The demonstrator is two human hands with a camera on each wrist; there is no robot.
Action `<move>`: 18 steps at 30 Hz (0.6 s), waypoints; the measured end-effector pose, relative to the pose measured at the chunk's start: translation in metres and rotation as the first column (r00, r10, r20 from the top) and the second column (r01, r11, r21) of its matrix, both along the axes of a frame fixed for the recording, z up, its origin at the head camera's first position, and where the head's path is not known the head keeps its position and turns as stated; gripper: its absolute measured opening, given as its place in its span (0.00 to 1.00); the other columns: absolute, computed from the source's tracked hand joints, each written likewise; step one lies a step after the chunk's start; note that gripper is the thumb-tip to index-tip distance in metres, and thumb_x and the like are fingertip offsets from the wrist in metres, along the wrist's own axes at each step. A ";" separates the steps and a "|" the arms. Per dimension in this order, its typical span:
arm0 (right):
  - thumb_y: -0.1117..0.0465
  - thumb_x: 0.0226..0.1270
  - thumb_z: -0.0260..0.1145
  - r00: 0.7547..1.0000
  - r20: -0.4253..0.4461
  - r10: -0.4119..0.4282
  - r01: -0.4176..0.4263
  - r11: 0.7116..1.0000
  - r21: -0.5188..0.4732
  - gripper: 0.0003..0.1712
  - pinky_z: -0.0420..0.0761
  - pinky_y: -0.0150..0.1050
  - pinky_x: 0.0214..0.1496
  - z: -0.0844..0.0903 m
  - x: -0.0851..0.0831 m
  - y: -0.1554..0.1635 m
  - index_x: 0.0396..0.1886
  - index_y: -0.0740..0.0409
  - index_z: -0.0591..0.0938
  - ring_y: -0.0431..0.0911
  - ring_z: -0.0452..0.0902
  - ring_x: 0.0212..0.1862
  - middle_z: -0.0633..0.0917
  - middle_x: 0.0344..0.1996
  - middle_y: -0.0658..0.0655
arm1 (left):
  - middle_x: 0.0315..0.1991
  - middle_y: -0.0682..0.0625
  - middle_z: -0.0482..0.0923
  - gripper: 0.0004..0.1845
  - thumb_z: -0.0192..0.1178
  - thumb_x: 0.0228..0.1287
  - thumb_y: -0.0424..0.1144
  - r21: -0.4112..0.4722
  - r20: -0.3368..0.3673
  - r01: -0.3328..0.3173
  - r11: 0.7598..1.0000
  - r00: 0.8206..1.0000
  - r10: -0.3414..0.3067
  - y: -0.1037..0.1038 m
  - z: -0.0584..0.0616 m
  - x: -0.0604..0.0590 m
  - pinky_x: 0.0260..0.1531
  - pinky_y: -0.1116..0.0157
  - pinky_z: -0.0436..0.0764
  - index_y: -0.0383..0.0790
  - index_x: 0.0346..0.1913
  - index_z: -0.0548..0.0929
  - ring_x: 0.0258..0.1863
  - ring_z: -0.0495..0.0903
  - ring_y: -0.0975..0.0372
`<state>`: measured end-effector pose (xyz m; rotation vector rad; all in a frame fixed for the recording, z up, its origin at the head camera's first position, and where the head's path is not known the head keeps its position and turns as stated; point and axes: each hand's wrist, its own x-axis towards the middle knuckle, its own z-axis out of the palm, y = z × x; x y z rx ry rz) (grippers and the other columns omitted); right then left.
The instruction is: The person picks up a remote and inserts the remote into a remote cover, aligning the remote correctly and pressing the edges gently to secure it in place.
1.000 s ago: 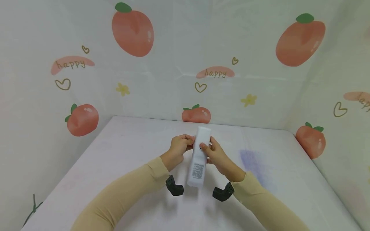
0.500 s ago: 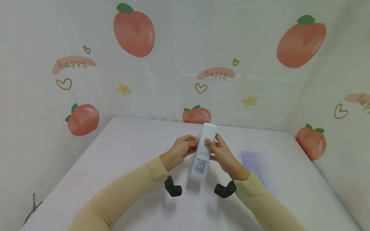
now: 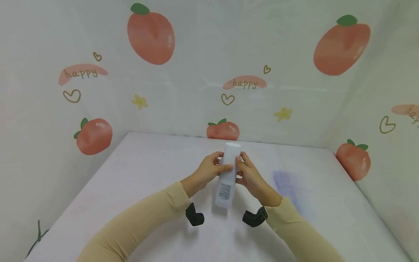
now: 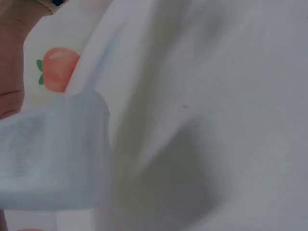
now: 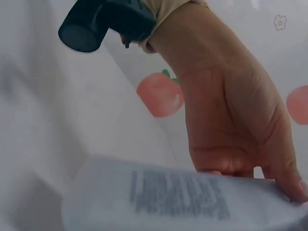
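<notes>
A white plastic bottle (image 3: 227,178) with a printed label low on its side is held over the table, its flat top end pointing away from me. My left hand (image 3: 218,166) grips its upper part from the left, thumb across the front. My right hand (image 3: 241,168) grips the same part from the right. The right wrist view shows the bottle (image 5: 183,199) close up, with the left hand (image 5: 231,120) curled on it. In the left wrist view, only the blurred lower end of the bottle (image 4: 53,154) shows.
A white cloth covers the table (image 3: 137,171), with a faint purple stain (image 3: 288,185) right of my hands. Walls with a peach print (image 3: 150,34) close in the back and both sides. Black wrist cameras (image 3: 195,217) hang under both sleeves.
The bottle's top has swung slightly left and the bottle stands straighter. My left thumb has slid onto the bottle's front. Both hands keep their hold.
</notes>
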<state>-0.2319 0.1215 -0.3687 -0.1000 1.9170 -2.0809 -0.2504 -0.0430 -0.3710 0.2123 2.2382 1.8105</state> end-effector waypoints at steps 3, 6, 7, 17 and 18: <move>0.50 0.79 0.45 0.992 0.112 -0.052 0.070 0.984 -0.164 0.35 0.79 0.38 0.51 -0.002 0.000 -0.001 0.76 0.47 0.40 0.51 0.69 0.58 0.61 0.66 0.62 | 0.42 0.44 0.78 0.25 0.67 0.62 0.42 0.056 -0.019 -0.041 0.998 0.999 0.042 0.001 -0.002 0.000 0.41 0.65 0.78 0.40 0.60 0.74 0.40 0.77 0.59; 0.50 0.78 0.48 0.973 0.230 -0.033 0.109 0.938 -0.328 0.37 0.79 0.31 0.51 -0.005 0.000 -0.002 0.76 0.55 0.43 0.50 0.63 0.63 0.59 0.68 0.62 | 0.44 0.42 0.79 0.24 0.65 0.64 0.40 0.131 -0.026 -0.079 0.988 0.996 0.083 0.001 -0.001 -0.001 0.43 0.64 0.78 0.38 0.60 0.72 0.42 0.78 0.58; 0.50 0.78 0.47 0.967 0.255 -0.012 0.107 0.925 -0.364 0.35 0.78 0.29 0.51 -0.006 -0.001 -0.002 0.75 0.58 0.47 0.49 0.61 0.64 0.59 0.68 0.61 | 0.44 0.41 0.79 0.24 0.65 0.64 0.39 0.149 -0.025 -0.084 0.985 0.996 0.088 0.001 -0.001 -0.001 0.44 0.64 0.78 0.37 0.60 0.72 0.42 0.78 0.58; 0.48 0.77 0.45 0.946 0.322 -0.047 0.205 0.855 -0.476 0.16 0.62 0.42 0.66 -0.013 0.003 -0.015 0.56 0.50 0.68 0.52 0.52 0.67 0.59 0.66 0.56 | 0.52 0.40 0.77 0.28 0.65 0.63 0.43 0.076 -0.015 -0.045 0.996 0.999 0.046 0.006 -0.008 -0.002 0.45 0.61 0.78 0.39 0.62 0.68 0.46 0.77 0.55; 0.49 0.78 0.46 0.940 0.332 -0.080 0.239 0.849 -0.471 0.14 0.62 0.42 0.66 -0.013 0.003 -0.016 0.52 0.50 0.70 0.52 0.53 0.66 0.62 0.64 0.55 | 0.53 0.41 0.76 0.29 0.66 0.63 0.43 0.058 -0.028 -0.046 0.997 0.998 0.048 0.006 -0.009 -0.001 0.45 0.60 0.78 0.39 0.63 0.68 0.47 0.77 0.55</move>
